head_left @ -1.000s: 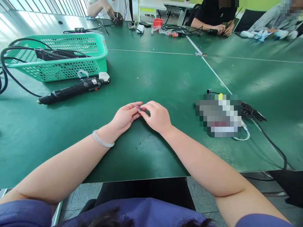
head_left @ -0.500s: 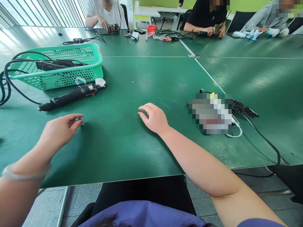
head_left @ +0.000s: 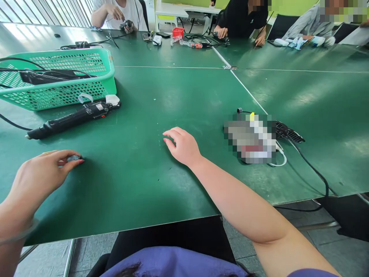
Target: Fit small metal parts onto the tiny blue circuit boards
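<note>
My left hand [head_left: 47, 175] is low over the green table [head_left: 129, 184] at the left, thumb and fingers closed round a small grey metallic piece [head_left: 74, 157]. Its exact kind is too small to make out. Just beyond that hand lies a black electric screwdriver [head_left: 75, 118] with a cord at its left end and a white tag at its right end. Near the middle, my right hand [head_left: 183, 146] rests at the tabletop with fingers curved and thumb apart, holding nothing.
A green plastic basket [head_left: 66, 90] with black cables and a dark device stands behind the screwdriver. To the right lie a blurred-out item [head_left: 250, 138] and a black cable [head_left: 313, 165]. Several people sit across the table, near a small red box [head_left: 178, 32] and coiled cables.
My left hand has moved left and nearer to me with the small piece. The whole view has shifted a little. My right hand stays nearly as it was.
</note>
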{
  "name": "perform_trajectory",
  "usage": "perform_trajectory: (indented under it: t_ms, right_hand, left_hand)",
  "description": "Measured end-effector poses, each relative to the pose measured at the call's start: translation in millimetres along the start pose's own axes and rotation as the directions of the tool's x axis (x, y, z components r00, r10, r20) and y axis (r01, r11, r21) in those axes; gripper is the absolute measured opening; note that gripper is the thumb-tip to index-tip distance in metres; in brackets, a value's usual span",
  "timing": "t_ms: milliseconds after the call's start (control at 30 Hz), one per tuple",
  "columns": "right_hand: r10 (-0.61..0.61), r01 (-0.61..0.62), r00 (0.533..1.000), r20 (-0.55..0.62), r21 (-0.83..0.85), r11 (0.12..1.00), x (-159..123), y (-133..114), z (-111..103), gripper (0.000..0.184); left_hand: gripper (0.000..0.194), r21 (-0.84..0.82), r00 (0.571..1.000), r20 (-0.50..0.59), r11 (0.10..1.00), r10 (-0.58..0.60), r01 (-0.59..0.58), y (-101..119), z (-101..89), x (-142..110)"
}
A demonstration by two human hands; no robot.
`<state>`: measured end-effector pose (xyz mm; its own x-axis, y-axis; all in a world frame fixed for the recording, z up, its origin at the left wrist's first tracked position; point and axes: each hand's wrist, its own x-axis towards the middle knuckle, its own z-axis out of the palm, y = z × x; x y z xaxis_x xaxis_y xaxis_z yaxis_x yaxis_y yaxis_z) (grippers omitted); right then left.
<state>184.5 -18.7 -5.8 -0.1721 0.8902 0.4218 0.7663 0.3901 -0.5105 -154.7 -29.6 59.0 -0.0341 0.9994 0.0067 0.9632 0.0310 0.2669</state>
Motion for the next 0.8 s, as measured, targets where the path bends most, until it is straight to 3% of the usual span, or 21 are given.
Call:
perform_trajectory:
  t_ms: [67,167,267,367,533,633,700,800]
  right_hand:
    - [0.002,-0.002,1.000,0.012,0.004,1.000,0,0,1,0.023]
    - [0.006,-0.007,1.000,0.022,0.021,1.000,1,1,1,0.022]
    - [0.002,-0.003,1.000,0.022,0.037,0.999,1,0,2,0.021]
    - [-0.001,-0.001,0.999,0.036,0.046,0.999,2,-2,2,0.021]
    - [-0.011,0.003,0.994,0.104,0.073,0.997,2,-4,2,0.022]
    - [-0.015,-0.003,0.983,0.185,0.095,0.995,2,-4,1,0.021]
    - [-0.015,-0.013,0.971,0.238,0.113,0.993,2,-2,-1,0.023]
    - [-0.006,-0.039,0.954,0.299,0.146,0.989,2,-1,-3,0.036]
  left_hand:
    - [0.014,0.014,0.999,0.003,0.999,-0.038,0.038,-6,1.3,2]
    - [0.020,0.000,0.967,-0.006,0.967,-0.255,0.255,-7,3.8,6]
    - [0.027,-0.220,0.930,0.030,0.905,-0.367,0.364,3,9.5,7]
    - [0.026,-0.465,0.954,0.069,0.837,-0.293,0.290,20,21.5,10]
    - [0.032,-0.465,0.996,0.048,0.880,-0.080,0.093,68,57.4,23]
    - [0.027,-0.724,0.996,0.027,0.689,0.080,-0.036,112,81.8,31]
    - [0.025,-0.870,0.987,0.074,0.493,0.146,-0.007,140,94.0,33]
    - [0.019,-0.979,0.984,0.109,0.185,0.140,0.082,165,103.0,32]
